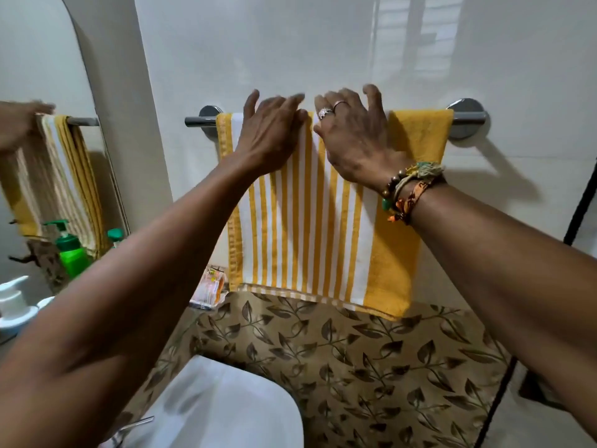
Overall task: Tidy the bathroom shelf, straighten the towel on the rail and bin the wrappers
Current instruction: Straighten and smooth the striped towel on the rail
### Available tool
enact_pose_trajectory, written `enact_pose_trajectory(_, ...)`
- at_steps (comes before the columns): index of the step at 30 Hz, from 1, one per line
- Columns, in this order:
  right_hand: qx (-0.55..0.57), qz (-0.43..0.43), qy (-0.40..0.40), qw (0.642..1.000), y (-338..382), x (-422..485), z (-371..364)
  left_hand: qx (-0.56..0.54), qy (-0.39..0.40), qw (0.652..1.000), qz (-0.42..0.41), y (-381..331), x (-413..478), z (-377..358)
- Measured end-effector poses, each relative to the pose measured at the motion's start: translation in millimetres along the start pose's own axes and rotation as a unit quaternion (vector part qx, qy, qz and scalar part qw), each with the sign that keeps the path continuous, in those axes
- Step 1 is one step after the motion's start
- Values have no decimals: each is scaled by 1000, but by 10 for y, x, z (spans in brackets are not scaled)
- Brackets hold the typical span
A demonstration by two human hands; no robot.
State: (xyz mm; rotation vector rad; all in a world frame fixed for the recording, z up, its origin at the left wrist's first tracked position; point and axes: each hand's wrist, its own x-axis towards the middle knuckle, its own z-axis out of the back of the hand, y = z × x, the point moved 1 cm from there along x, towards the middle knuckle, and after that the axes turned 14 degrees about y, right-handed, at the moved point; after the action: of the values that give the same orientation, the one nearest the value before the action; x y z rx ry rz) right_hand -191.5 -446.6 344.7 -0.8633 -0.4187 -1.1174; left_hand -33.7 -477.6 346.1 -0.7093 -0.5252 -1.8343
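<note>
The left hand point(269, 134) lies flat on the towel point(300, 234) right where the cloth folds over the rail point(197, 120), its fingers straight and close together, pressing the fabric and holding nothing. The right hand point(353, 140) rests just beside it on the same fold, palm down on the cloth, with fingers spread and loosely bent over the top of the rail. It does not grip the towel. The two hands nearly touch at the middle of the rail. The right hand wears rings point(324, 113), and a bunch of beaded and thread bracelets point(408, 192) circles that wrist.

The towel, striped yellow and white, hangs over the chrome rail and covers most of its length. Only the two rail ends and their wall mounts show. Its lower hem runs slightly slanted, lower toward the right end of the rail.

Below the rail a leaf-patterned ledge point(355, 357) carries a small clear and orange packet point(211, 287) under the towel's left corner. Left of the rail, a mirror point(38, 59) reflects the towel and a hand. Below the mirror stand a green pump bottle point(69, 250) and a white pump dispenser point(14, 305). A white ceramic fixture point(219, 409) sits far below the rail.
</note>
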Motion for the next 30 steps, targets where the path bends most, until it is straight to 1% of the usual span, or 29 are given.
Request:
enact_pose_trajectory(2, -23, 7, 22, 999, -58, 25, -60, 9, 29, 1000, -6, 91, 4, 8)
enact_pose_trajectory(5, -50, 2, 8, 999, -176, -18, -124, 31, 24, 999, -16, 189, -37, -9)
enact_pose_trajectory(9, -65, 15, -7, 998, -402, -134, -161, 47, 31, 998, 3, 271, -55, -15)
enact_pose_trajectory(14, -72, -3, -32, 997, -702, -347, -186, 68, 39, 997, 16, 441, -112, -3)
enact_pose_trajectory(18, -71, -18, -34, 997, -884, -483, -179, 80, 56, 995, 35, 544, -129, 27)
enact_pose_trajectory(21, -71, -23, -27, 997, -918, -498, -172, 82, 64, 993, 57, 603, -127, 34)
enact_pose_trajectory(30, -52, -29, -17, 998, -897, -506, -137, 82, 93, 990, 73, 604, -131, 47)
